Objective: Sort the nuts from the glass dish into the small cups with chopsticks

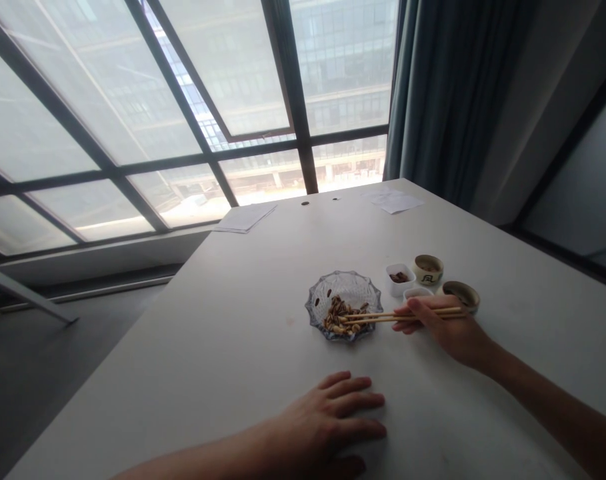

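Note:
My right hand [445, 328] is closed round a pair of wooden chopsticks [395, 317]. Their tips reach into a scalloped glass bowl [317, 283], among a heap of brown seeds and paler nuts [341, 315]. Whether the tips pinch a piece is too small to tell. A few dark seeds lie apart on the bowl's left side. My left hand [327, 417] rests on the table in front of the bowl, fingers spread, holding nothing. Just beyond my right hand stands a small white dish [417, 293], partly hidden by the fingers.
Another white dish [400, 288] holds dark seeds. Two round pots, one cream-coloured [429, 272] and one darker [470, 293], stand right of it. Papers [245, 218] lie at the far left edge of the white table [223, 320], more sheets [395, 200] at the far right.

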Available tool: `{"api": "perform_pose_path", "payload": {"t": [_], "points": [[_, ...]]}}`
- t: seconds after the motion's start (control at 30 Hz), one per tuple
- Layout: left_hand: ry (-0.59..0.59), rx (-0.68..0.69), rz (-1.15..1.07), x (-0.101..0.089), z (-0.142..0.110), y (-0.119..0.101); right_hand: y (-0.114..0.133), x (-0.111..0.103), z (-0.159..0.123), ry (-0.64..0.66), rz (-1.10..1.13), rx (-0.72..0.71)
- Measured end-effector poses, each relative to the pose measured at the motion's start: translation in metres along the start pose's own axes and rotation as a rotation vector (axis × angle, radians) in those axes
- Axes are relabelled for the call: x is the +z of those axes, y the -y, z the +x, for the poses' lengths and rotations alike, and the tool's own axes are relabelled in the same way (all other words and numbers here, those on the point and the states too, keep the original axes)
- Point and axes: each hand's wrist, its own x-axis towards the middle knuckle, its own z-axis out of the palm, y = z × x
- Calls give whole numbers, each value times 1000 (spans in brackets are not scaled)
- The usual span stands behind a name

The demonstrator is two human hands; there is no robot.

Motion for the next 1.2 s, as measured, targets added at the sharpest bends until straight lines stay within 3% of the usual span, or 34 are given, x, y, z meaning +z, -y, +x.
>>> {"api": "perform_pose_path", "payload": {"t": [0.13, 0.23, 0.37, 0.47, 0.6, 0.7, 0.87, 1.03, 1.2], "points": [[-2, 2, -7, 1, 0, 1, 4, -2, 0, -35, 17, 6], [-1, 2, -14, 1, 0, 1, 17, -18, 1, -84, 6, -2], [0, 7, -3, 1, 0, 1, 39, -62, 3, -181, -41, 12], [9, 5, 6, 0, -1, 1, 55, -101, 2, -366, -79, -105], [4, -1, -7, -1, 0, 0, 71, -140, -5, -484, -201, -64], [27, -12, 1, -4, 1, -1, 74, -157, -9, -486, -265, 9], [25, -11, -6, -6, 3, -3, 65, -171, -12, -389, -271, 115], [9, -12, -12, -5, 3, -2, 64, -176, -14, -379, -284, 162], [21, -16, 0, -4, 3, -2, 66, -167, -10, -417, -254, 54]]}}
